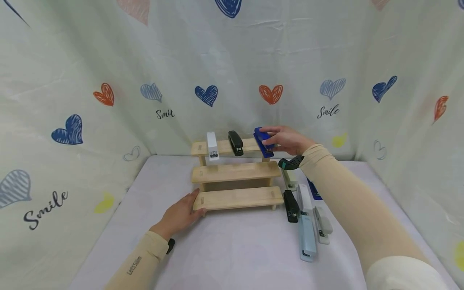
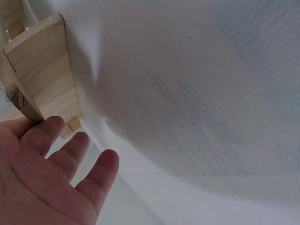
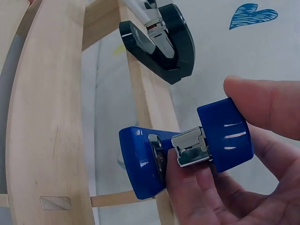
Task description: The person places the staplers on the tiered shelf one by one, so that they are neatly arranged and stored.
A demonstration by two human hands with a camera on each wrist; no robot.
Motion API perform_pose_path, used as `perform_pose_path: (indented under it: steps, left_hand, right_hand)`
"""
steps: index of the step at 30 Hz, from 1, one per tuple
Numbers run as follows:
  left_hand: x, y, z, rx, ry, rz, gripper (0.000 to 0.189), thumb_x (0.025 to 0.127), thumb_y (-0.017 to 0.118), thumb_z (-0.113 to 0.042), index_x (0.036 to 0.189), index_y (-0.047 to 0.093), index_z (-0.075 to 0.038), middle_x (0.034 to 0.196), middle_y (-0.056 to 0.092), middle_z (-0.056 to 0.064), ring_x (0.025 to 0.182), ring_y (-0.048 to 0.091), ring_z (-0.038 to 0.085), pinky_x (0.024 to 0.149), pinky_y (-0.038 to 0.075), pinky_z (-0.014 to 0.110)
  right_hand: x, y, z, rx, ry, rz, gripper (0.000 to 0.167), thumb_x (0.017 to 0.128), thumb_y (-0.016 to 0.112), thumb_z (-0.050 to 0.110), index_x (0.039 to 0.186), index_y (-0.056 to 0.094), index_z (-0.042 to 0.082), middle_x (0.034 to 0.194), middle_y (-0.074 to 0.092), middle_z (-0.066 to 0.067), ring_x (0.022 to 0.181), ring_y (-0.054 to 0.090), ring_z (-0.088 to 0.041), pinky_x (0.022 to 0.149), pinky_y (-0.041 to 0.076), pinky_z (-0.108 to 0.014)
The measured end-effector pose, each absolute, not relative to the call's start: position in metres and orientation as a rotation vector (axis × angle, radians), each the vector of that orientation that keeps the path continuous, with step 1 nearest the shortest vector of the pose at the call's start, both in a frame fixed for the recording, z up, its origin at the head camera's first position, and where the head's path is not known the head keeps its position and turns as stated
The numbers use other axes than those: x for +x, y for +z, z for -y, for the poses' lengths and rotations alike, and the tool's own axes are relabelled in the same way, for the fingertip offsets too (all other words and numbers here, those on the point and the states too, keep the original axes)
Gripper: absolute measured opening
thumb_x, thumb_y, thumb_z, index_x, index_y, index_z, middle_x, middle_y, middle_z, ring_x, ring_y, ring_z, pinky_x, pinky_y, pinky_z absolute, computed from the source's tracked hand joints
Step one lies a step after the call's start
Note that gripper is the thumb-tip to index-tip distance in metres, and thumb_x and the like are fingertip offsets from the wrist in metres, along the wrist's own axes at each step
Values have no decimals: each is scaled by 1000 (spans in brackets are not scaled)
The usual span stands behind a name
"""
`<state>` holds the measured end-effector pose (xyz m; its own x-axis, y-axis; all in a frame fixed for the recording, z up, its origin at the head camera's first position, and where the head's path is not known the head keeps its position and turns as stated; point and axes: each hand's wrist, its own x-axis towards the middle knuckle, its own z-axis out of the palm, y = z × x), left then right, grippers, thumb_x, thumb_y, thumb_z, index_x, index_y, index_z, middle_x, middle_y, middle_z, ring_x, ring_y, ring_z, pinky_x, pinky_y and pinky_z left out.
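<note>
My right hand [image 1: 288,140] pinches a blue stapler [image 1: 263,143] at the right end of the top tier of a wooden three-tier rack [image 1: 235,171]. In the right wrist view the fingers [image 3: 269,110] hold its blue top, and its jaws stand apart. A black stapler [image 1: 236,143] and a white stapler [image 1: 212,146] sit on the same tier to the left. My left hand [image 1: 181,213] grips the left end of the lowest tier, thumb at the front edge. The left wrist view shows fingers [image 2: 70,154] beside that wooden end; the thumb is hidden there.
Right of the rack several staplers lie on the white-covered table [image 1: 232,249]: a black one [image 1: 291,206], a long light-blue one [image 1: 307,237], a grey-white one [image 1: 323,225] and a dark blue one [image 1: 314,190] partly behind my forearm. A patterned curtain [image 1: 239,56] hangs behind.
</note>
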<state>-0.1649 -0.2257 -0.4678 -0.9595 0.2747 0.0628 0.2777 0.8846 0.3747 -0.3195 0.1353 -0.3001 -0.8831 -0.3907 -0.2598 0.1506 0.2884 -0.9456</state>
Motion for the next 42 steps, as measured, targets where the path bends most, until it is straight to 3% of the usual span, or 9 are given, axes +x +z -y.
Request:
perform_pose_path:
  steps: [11,42]
  left_hand:
    - [-166,-468,225,-440,-623,3056,80,98,61,-45,153,31,6,145,45,30,135,42,43,106,38,55]
    - [-166,-466,227,-444,-623,3062,80,99,59,-47,153,31,5,144,45,32,135,42,43,105,39,55]
  right_hand:
    - [-322,-300,-132,-271,-1590,-2173,54,102,57,7,153,40,8,154,35,-22,136,40,-41,110,33,-54]
    - [-319,-301,-113,-129,-1635,-2263,48,102,59,10,148,48,10,148,43,-19,127,49,-37,106,40,-51]
